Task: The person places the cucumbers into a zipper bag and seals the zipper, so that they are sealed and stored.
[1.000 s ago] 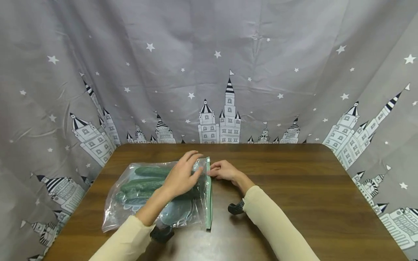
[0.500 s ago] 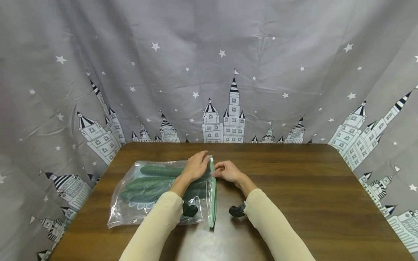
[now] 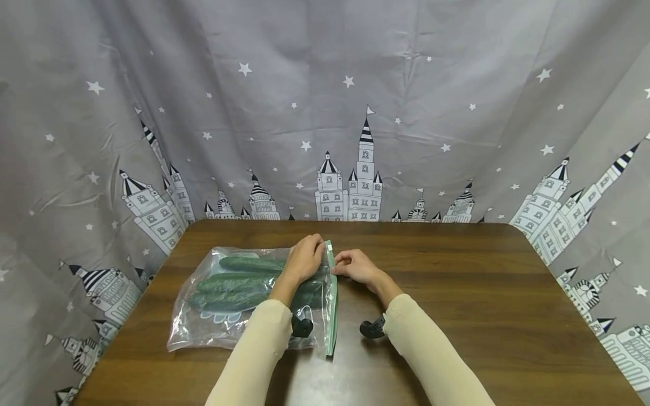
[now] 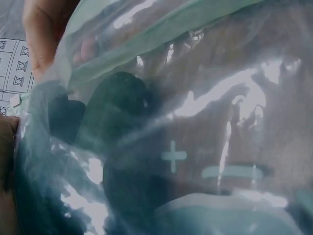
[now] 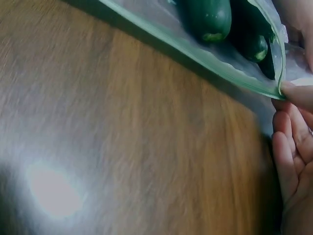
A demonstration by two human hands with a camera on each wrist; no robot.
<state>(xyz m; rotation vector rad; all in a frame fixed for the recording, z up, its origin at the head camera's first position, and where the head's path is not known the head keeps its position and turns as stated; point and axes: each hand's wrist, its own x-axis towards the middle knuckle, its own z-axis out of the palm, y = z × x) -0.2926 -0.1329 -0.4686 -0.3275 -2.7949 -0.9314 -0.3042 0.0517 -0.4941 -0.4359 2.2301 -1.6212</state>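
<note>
A clear zip bag [image 3: 203, 332] with a green strip along its mouth lies on the table, holding several cucumbers [image 3: 238, 282]. Their ends [image 5: 213, 35] show inside the mouth in the right wrist view, where the two green edges stand apart and meet at a pinched spot. My left hand [image 3: 303, 260] grips the bag's far corner beside the white slider [image 3: 329, 246]; the bag partly hides its fingertips. On the right, my right hand [image 3: 356, 267] pinches the green strip [image 5: 205, 66] between thumb and fingers.
The brown wooden table [image 3: 447, 316] stretches to the right of the bag. A grey curtain [image 3: 396, 124] with castles and stars hangs behind its far edge. Dark wrist devices [image 3: 373, 327] sit under both sleeves.
My left hand has come down and rightward from above the bag to its far corner, its fingers now curled there. The right hand keeps its pinch on the strip. The view has shifted slightly.
</note>
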